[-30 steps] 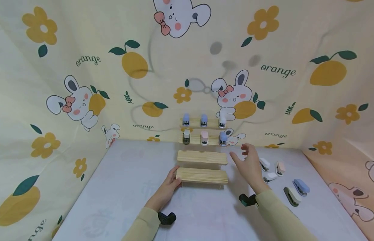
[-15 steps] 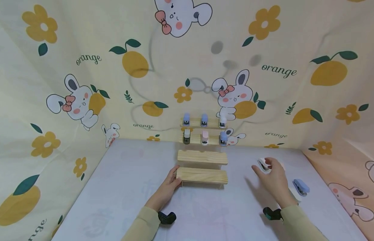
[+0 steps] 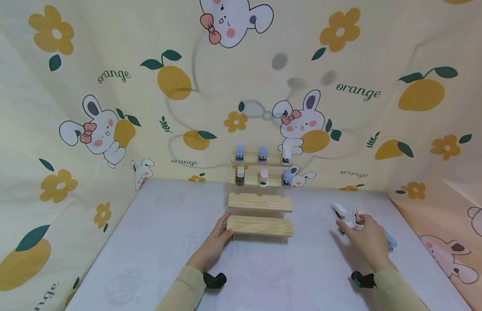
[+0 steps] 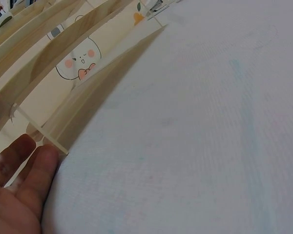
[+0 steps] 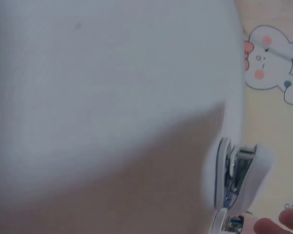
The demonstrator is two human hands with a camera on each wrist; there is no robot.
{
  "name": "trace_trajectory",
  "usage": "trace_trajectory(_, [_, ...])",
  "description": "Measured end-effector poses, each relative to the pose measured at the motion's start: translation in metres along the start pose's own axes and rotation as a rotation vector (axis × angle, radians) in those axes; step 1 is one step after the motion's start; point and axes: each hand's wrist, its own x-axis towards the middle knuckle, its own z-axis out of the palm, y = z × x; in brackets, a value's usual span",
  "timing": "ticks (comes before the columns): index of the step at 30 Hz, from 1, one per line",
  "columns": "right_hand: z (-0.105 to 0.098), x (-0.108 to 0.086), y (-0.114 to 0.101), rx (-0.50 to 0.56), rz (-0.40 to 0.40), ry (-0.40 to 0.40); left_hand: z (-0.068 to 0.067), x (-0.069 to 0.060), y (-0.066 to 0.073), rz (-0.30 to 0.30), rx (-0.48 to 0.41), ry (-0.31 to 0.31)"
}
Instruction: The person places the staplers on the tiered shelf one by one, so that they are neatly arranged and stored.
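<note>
My left hand [image 3: 214, 242] grips the left end of a tiered wooden rack [image 3: 260, 226]; in the left wrist view, fingertips [image 4: 45, 158] lie against its side support. My right hand [image 3: 368, 242] reaches over loose mini staplers at the right, thumb and fingers apart. Near it lie a white stapler [image 3: 338, 211], a pink-topped one [image 3: 356, 217] and another white one [image 3: 340, 232], partly covered by the hand. Whether the fingers touch any stapler cannot be told. The right wrist view shows a white stapler [image 5: 254, 180] with fingertips [image 5: 268, 226] below it, apart.
On the rack's top shelf stand two blue staplers [image 3: 262, 154] and a white one [image 3: 286, 157]. The shelf below bears a grey-green [image 3: 240, 176], a pink [image 3: 263, 177] and a blue stapler [image 3: 287, 178]. Another blue stapler [image 3: 391, 240] is half hidden behind my right hand.
My right hand has moved from beside the rack to the right and down, over the loose staplers. My left hand stays at the rack's end.
</note>
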Motion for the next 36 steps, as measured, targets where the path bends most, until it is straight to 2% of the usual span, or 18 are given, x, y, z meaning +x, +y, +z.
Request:
trace_trajectory(11, [0.001, 0.004, 0.014, -0.134, 0.047, -0.120, 0.001, -0.001, 0.002, 0.009, -0.018, -0.002])
trace_trajectory(19, [0.002, 0.008, 0.016, -0.153, 0.081, -0.194, 0.000, 0.001, 0.000, 0.001, -0.013, 0.000])
trace_trajectory(23, [0.003, 0.009, 0.014, -0.148, 0.091, -0.207, 0.000, 0.001, -0.001, 0.008, -0.015, -0.008])
trace_trajectory(29, [0.004, 0.013, 0.012, -0.164, 0.032, -0.208, 0.000, 0.001, -0.001, 0.008, -0.004, -0.003])
trace_trajectory(36, [0.014, 0.012, 0.006, -0.096, 0.007, -0.182, 0.000, 0.001, -0.001, 0.010, -0.013, -0.002])
